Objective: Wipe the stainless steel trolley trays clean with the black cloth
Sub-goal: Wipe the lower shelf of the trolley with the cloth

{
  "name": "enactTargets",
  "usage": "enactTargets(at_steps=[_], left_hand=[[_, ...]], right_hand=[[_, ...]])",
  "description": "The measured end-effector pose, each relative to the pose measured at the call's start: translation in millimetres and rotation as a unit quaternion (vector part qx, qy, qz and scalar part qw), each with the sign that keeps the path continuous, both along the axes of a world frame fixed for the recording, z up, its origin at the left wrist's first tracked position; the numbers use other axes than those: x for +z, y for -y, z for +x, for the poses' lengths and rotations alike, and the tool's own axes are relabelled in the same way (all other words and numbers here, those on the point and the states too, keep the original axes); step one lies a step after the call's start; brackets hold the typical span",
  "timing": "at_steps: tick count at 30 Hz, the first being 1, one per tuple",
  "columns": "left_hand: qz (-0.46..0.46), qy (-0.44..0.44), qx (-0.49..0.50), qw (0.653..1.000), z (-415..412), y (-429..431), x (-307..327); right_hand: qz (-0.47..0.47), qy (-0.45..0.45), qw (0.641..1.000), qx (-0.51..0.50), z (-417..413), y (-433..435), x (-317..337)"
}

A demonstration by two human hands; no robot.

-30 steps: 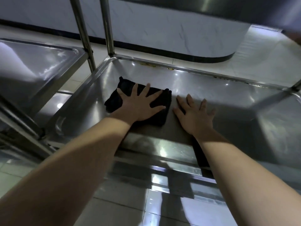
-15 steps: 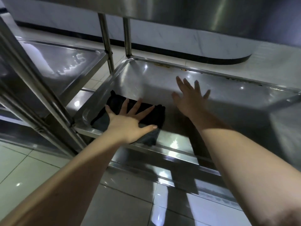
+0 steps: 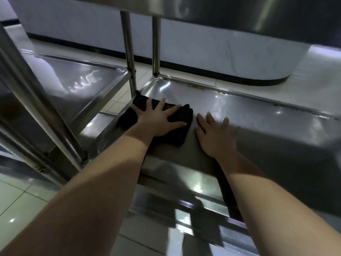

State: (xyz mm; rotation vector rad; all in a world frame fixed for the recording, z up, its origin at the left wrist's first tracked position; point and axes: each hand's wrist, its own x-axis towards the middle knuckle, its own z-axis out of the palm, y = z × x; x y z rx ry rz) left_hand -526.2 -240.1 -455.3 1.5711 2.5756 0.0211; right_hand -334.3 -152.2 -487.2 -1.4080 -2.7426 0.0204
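Since half a second ago the cloth (image 3: 175, 135) has slid from the tray's (image 3: 258, 115) near edge toward its far left corner, and my right hand (image 3: 215, 139) is back down flat just beside it, fingers straight. Left hand (image 3: 158, 120) presses on top, fingers spread. Cloth's soft and light and probably bunches on slick steel, so I'd keep a flat palm on its middle.

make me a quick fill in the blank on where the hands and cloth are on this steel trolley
1. The left hand presses the black folded cloth onto the stainless steel trolley tray, near the tray's ____ side.
2. The right hand lies flat on bare steel, to the ____ of the cloth.
3. Only ____ hand lies on top of the cloth.

Missing words: left; right; one.
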Motion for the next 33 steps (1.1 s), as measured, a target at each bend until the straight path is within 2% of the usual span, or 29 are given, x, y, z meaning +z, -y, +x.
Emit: enactTargets(at_steps=[5, 10, 14, 21, 23, 29, 33], left_hand=[[0.005, -0.03, -0.028, 0.999, -20.9, -68.3, 1.6], [-0.006, -0.033, -0.044, 0.998, -26.9, -78.0, 0.1], [-0.014, -0.016, -0.029, 0.999, -11.3, -31.7, 0.7], [-0.02, 0.008, -0.023, 0.999, 32.4, 119.0, -14.2], [-0.016, -0.004, -0.016, 1.0, 38.1, 131.5, -18.4], [0.005, -0.032, -0.022, 0.999, 17.8, 49.8, -11.5], [0.002, -0.018, -0.007, 1.0, -4.1, -15.1, -0.2]], right_hand=[[0.003, 0.007, 1.0, -0.002, -0.8, -7.7, -4.8], [-0.002, 0.0, 1.0, -0.01, -1.8, -6.3, -2.4], [-0.023, 0.002, 1.0, -0.014, -1.2, -3.6, 6.3], [-0.035, 0.004, 0.999, -0.012, 1.1, 8.2, 14.0], [-0.03, 0.007, 0.999, -0.009, 3.7, 11.6, 11.0], [-0.02, 0.007, 1.0, -0.009, 6.6, 14.6, 8.3], [-0.014, 0.008, 1.0, -0.005, 6.7, 13.1, 8.2]])
